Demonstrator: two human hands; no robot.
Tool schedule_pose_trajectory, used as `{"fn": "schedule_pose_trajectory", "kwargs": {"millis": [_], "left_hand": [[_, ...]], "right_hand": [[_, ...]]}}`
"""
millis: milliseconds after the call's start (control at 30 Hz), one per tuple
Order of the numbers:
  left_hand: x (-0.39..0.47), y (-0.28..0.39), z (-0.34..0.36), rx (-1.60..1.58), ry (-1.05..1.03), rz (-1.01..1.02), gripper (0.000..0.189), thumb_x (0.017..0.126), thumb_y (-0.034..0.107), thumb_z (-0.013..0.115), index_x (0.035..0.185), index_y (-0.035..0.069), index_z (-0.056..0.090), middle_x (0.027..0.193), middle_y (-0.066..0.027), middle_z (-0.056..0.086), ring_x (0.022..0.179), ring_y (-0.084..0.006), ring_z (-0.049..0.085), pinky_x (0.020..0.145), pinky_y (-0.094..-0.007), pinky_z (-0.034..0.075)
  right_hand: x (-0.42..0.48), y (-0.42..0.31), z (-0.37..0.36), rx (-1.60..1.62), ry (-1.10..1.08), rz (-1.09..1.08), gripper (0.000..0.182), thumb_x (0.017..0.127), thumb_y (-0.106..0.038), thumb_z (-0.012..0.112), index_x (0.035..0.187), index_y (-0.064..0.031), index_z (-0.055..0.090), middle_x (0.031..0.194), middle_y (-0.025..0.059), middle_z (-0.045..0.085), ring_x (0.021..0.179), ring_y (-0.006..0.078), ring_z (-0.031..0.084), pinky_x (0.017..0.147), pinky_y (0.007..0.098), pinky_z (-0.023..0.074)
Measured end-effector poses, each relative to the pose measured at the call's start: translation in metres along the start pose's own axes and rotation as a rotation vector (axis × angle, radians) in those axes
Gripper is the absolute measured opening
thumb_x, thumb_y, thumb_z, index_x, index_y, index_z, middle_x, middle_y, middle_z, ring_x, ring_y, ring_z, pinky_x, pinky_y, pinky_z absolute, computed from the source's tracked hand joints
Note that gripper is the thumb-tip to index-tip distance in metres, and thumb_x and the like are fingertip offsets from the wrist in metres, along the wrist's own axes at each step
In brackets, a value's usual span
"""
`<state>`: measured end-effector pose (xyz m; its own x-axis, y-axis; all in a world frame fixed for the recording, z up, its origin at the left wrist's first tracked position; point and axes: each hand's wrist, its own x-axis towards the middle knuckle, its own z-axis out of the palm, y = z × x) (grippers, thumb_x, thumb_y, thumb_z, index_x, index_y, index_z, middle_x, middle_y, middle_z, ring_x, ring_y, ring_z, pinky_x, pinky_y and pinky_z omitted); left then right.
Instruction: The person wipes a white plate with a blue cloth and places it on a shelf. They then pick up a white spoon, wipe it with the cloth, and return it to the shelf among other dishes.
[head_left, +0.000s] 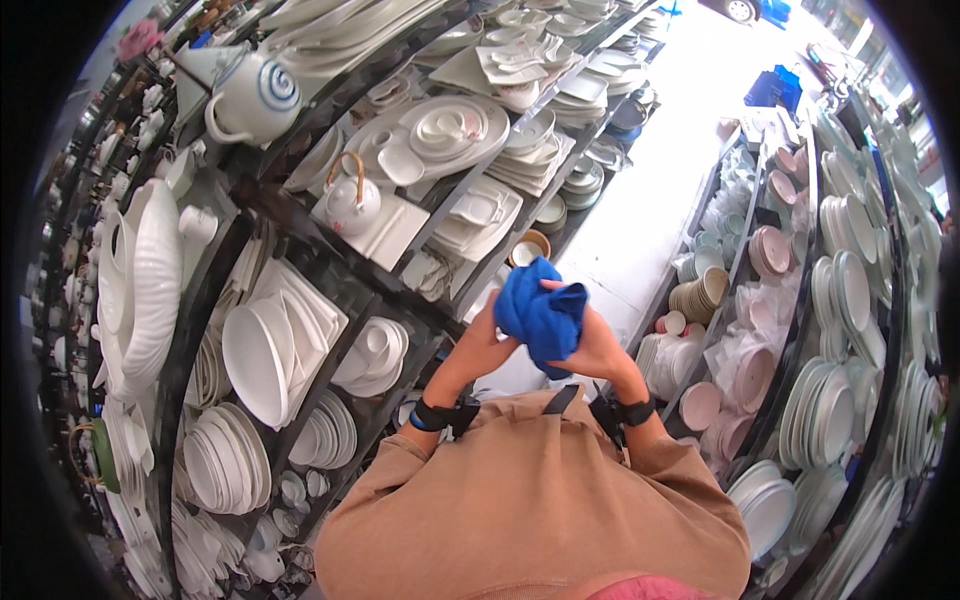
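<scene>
A bunched blue cloth (541, 315) is held up in front of my body, over the pale floor of an aisle. My left hand (484, 341) grips it from the left side, its fingers partly hidden behind the folds. From the right, my right hand (596, 346) clasps the same cloth, with a fingertip showing near its top. Whether anything is wrapped inside the cloth cannot be seen. Dark straps (444, 417) circle both wrists.
Black shelves on the left carry stacked white plates (259, 360), a teapot with a cane handle (352, 199) and a white pot with a blue spiral (259, 97). Pink bowls (769, 251) and upright plates (817, 412) fill the right shelves. The tiled aisle (622, 240) runs between them.
</scene>
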<state>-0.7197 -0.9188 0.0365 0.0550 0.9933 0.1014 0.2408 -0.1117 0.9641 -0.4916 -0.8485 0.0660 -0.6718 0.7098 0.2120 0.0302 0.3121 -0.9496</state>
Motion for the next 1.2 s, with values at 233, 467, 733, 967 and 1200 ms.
{"fn": "schedule_pose_trajectory", "kwargs": {"millis": [233, 467, 733, 967, 1200], "left_hand": [[0.099, 0.021, 0.044, 0.151, -0.038, 0.134, 0.036, 0.092, 0.010, 0.082, 0.124, 0.002, 0.067, 0.110, -0.0128, 0.075, 0.094, -0.0264, 0.076, 0.081, -0.0350, 0.060], [0.205, -0.004, 0.028, 0.297, 0.130, 0.147, 0.009, 0.101, 0.008, 0.070, 0.105, 0.002, 0.075, 0.098, -0.0112, 0.076, 0.089, -0.0234, 0.075, 0.078, -0.0330, 0.057], [0.397, -0.041, -0.003, 0.631, 0.544, 0.182, 0.015, 0.102, 0.014, 0.066, 0.111, 0.004, 0.074, 0.106, -0.0136, 0.074, 0.097, -0.0337, 0.071, 0.088, -0.0415, 0.056], [0.515, -0.055, -0.052, 0.871, 0.706, 0.140, 0.023, 0.096, 0.017, 0.073, 0.116, 0.007, 0.075, 0.126, -0.0122, 0.070, 0.119, -0.0349, 0.064, 0.105, -0.0454, 0.050], [0.570, -0.093, -0.088, 1.110, 0.714, -0.060, 0.029, 0.093, 0.025, 0.076, 0.120, 0.014, 0.078, 0.136, -0.0138, 0.066, 0.129, -0.0390, 0.058, 0.113, -0.0472, 0.046]], "right_hand": [[0.006, 0.045, -0.126, 0.030, 0.129, 0.057, 0.094, 0.074, -0.014, 0.090, 0.154, -0.0044, 0.044, 0.147, 0.0124, 0.056, 0.134, 0.0238, 0.057, 0.116, 0.0403, 0.0444], [0.028, 0.106, -0.199, 0.089, 0.273, 0.118, 0.097, 0.073, -0.014, 0.092, 0.156, -0.0038, 0.043, 0.140, 0.0114, 0.061, 0.130, 0.0234, 0.060, 0.114, 0.0407, 0.0457], [0.120, 0.161, -0.312, 0.003, 0.254, 0.107, 0.099, 0.072, -0.011, 0.092, 0.157, -0.0043, 0.043, 0.145, 0.0113, 0.059, 0.130, 0.0223, 0.061, 0.112, 0.0395, 0.0477], [0.227, 0.169, -0.405, -0.120, 0.150, 0.046, 0.096, 0.070, -0.014, 0.093, 0.153, -0.0025, 0.047, 0.152, 0.0147, 0.057, 0.133, 0.0261, 0.061, 0.113, 0.0418, 0.0479], [0.262, 0.214, -0.442, -0.004, 0.152, 0.157, 0.094, 0.071, -0.014, 0.093, 0.152, -0.0022, 0.046, 0.153, 0.0161, 0.054, 0.134, 0.0262, 0.060, 0.114, 0.0413, 0.0466]]}}
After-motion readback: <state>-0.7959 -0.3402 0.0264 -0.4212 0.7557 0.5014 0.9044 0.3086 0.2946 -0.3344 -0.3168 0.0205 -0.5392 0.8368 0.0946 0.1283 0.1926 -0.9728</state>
